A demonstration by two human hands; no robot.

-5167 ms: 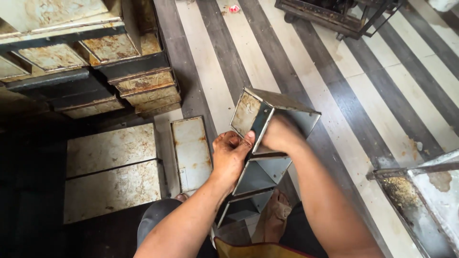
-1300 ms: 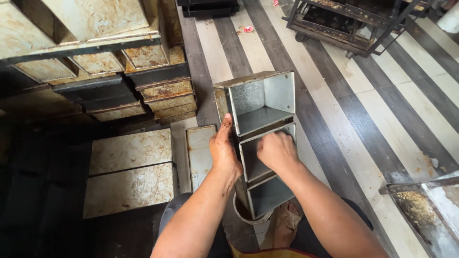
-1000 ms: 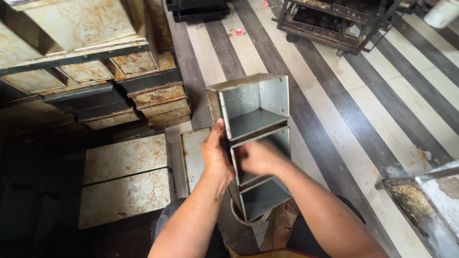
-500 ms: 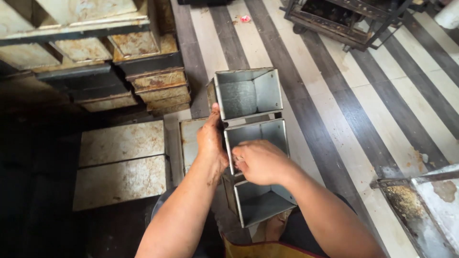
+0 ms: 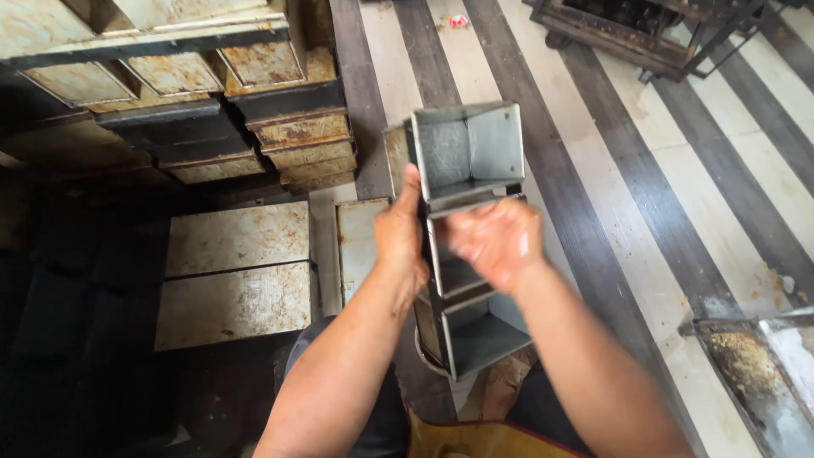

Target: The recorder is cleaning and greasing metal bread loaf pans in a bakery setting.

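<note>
Strapped set of three metal baking tins [image 5: 465, 229], held upright at centre above the person's lap. Left hand [image 5: 401, 237] clasps the set's left wall, steadying it. Right hand [image 5: 492, 242], blurred, covers the middle tin's mouth; its finger state cannot be told. Flat metal lids [image 5: 236, 271] lie left; stacked tins [image 5: 288, 127] far left.

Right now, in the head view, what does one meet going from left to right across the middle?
flat metal lids → left hand → strapped baking tins → right hand → striped floor → crumb-covered tray
</note>
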